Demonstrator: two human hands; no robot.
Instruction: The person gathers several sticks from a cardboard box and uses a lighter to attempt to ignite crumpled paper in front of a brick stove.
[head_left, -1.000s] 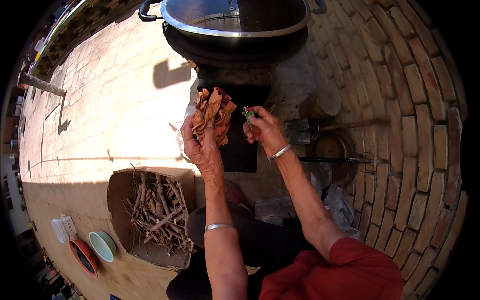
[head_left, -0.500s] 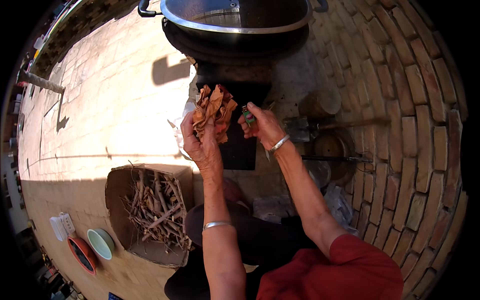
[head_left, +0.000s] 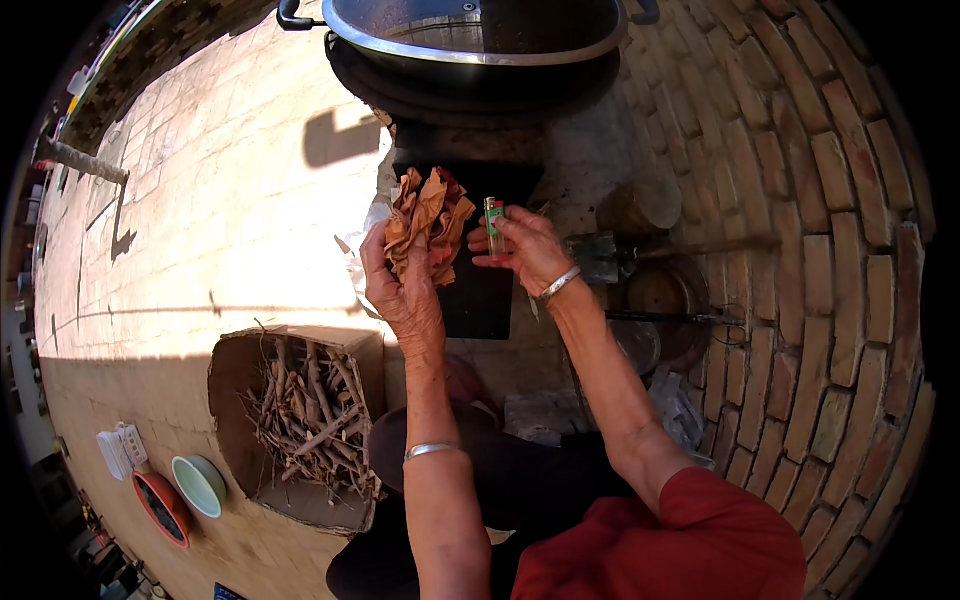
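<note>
A crumpled piece of brown paper (head_left: 428, 215) is gripped in my left hand (head_left: 402, 290), its folds sticking up above the fingers. In my right hand (head_left: 528, 245) is a small green lighter (head_left: 494, 222), held upright with its metal top upward. The lighter is close to the paper's right side but apart from it, and no flame shows. Both hands are over the dark opening of a stove (head_left: 478, 300). A large metal pan (head_left: 480, 58) with black handles sits on the stove, beyond my hands.
To the left of my knees is a cardboard box (head_left: 365, 350) of broken sticks (head_left: 310, 415). Past it stand a pale green basin (head_left: 201, 487) and a red-rimmed bowl (head_left: 165, 510). A small shovel (head_left: 595, 258) lies on the right, near a brick wall (head_left: 830, 330).
My right hand has turned the lighter upright, and its fingers have shifted so more of the green body shows. My left hand and the paper have hardly moved.
</note>
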